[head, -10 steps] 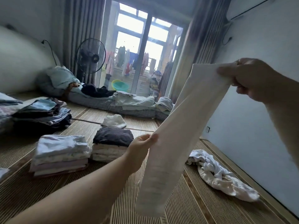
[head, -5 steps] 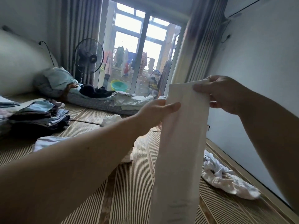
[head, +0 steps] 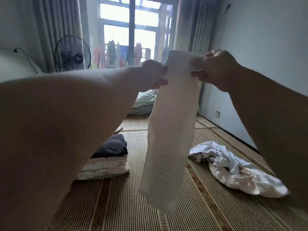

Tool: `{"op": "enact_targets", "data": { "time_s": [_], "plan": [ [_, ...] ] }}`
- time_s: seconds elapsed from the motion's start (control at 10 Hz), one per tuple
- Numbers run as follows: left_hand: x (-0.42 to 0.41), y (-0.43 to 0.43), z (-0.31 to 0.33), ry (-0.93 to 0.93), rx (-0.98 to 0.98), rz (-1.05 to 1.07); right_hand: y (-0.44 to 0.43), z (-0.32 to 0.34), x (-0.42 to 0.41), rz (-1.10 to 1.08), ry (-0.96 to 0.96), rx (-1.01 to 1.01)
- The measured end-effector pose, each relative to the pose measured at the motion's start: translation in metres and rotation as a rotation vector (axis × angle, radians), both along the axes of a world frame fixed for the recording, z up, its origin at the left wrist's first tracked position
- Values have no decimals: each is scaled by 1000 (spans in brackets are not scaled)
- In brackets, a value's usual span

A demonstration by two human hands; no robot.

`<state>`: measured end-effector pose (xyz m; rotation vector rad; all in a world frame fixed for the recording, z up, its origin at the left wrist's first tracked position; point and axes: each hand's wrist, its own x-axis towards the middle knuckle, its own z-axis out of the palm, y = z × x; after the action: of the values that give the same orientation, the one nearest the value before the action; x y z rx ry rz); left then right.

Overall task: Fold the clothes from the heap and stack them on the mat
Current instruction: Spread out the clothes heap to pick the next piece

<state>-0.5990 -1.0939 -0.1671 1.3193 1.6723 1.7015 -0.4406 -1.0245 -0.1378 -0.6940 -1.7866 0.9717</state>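
I hold the cloth (head: pixel 170 139) up in the air by its top edge, 1 corner in each hand. My left hand (head: pixel 153 75) pinches the left corner between thumb and curled fingers. My right hand (head: pixel 215 69) is curled round the right corner and bunches a little fabric in its grip. Neither hand has hold of anything else.

Held this way the cloth hangs as a long narrow strip, already folded lengthwise as far as I can judge. Its own weight pulls it flat, so I can check that the edges line up. Its lower end dangles free above the mat (head: pixel 133 205), to the right of the stack (head: pixel 108 160) and apart from it.

I think the next move is to fold the strip in 2 or 3 and set it on the stack, which has a dark piece on top of pale ones.

Further right of the stack, past the hanging cloth, lies the heap (head: pixel 233 169), white and crumpled, with more to fold. Beyond the stack is bedding (head: pixel 143 100) on the floor, and far beyond it a fan (head: pixel 72 53) stands by the window (head: pixel 130 30). My left forearm hides whatever lies left of the stack. Only bare mat shows between the cloth and the stack, so the way over looks open.
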Motion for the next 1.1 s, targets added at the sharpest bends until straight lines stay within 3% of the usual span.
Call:
{"op": "enact_targets", "data": {
  "time_s": [0.2,0.3,0.4,0.5,0.6,0.7,0.8,0.9,1.0,1.1],
  "plan": [
    [-6,5,0,31,-38,-92,7,-13,3,86,25,50],
    [-22,-20,-37,-74,-53,-209,-5,-47,10,85,-113,135],
    [-34,-57,-98,-57,-261,-200,-33,-108,14,77,-297,278],
    [-37,-103,-183,65,-500,-162,-82,-192,20,128,-546,275],
    [-29,-151,-267,98,-704,-229,-138,-278,29,210,-690,104],
    [-15,-198,-330,95,-766,-374,-185,-338,37,249,-832,12],
    [-7,-230,-361,513,-664,-422,-213,-365,44,350,-878,-19],
    [-7,-250,-371,698,-545,-438,-223,-374,49,419,-912,16],
    [4,-256,-376,728,-496,-355,-223,-378,53,443,-903,12],
    [12,-258,-376,964,-327,-441,-222,-384,53,546,-926,12]
  ]
}}
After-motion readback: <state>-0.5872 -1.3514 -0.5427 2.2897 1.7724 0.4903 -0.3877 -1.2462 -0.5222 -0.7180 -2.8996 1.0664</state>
